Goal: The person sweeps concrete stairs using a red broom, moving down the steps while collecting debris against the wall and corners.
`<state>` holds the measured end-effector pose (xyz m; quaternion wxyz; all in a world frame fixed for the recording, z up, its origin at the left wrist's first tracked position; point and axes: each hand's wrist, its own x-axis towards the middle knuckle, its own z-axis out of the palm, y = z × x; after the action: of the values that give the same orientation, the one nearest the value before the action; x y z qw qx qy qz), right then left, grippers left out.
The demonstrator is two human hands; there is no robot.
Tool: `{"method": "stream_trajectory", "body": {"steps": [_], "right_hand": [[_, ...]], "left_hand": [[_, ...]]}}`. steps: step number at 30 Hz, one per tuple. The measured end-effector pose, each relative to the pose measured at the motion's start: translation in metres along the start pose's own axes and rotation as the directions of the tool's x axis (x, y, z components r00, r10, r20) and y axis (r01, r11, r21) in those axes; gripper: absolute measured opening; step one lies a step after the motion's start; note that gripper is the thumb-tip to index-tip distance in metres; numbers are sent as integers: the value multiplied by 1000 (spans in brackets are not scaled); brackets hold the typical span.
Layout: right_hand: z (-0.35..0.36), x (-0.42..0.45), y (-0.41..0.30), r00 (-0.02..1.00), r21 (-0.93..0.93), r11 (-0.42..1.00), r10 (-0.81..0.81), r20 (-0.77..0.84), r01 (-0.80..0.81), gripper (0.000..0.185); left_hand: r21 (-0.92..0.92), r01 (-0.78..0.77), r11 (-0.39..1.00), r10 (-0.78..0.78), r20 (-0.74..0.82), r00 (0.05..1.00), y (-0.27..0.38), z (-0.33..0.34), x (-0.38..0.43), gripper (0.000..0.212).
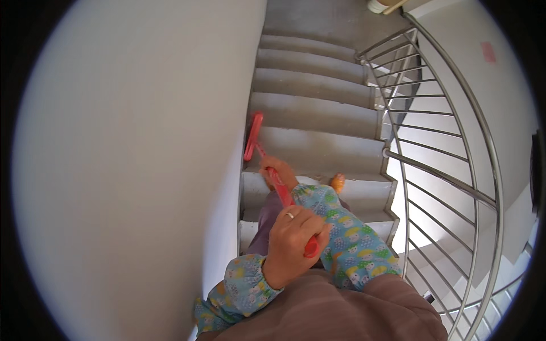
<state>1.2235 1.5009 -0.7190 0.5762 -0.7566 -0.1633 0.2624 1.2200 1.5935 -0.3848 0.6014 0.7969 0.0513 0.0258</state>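
Observation:
A long-handled tool with a red handle (281, 187) runs from near my body down toward the stairs. My left hand (294, 243), with a ring on one finger, is closed around the handle's upper end. Farther down, my right hand (279, 170) grips the same handle. The tool's narrow red head (254, 136) lies at the left end of a stair tread, close against the wall. Its underside is hidden, and I cannot tell whether it is a brush or a scraper. Patterned blue sleeve covers (354, 234) are on both forearms.
Grey stairs (315, 111) descend ahead to a landing (311, 17). A pale wall (128, 149) borders them on the left, a metal railing (452, 179) on the right. An orange shoe tip (338, 182) shows on a step. A whitish container (377, 6) stands at the landing's far right.

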Motion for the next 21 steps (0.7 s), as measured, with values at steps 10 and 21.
{"method": "stream_trajectory", "body": {"steps": [10,21], "right_hand": [[-131,59,-4,925,-119,992,-80,-371,38,16],[-355,103,135,996,-570,821,-20,-87,-33,13]], "left_hand": [[-22,-144,989,146,185,972,10,75,33,22],[-257,-46,965,30,-67,997,-122,232,105,12]]}}
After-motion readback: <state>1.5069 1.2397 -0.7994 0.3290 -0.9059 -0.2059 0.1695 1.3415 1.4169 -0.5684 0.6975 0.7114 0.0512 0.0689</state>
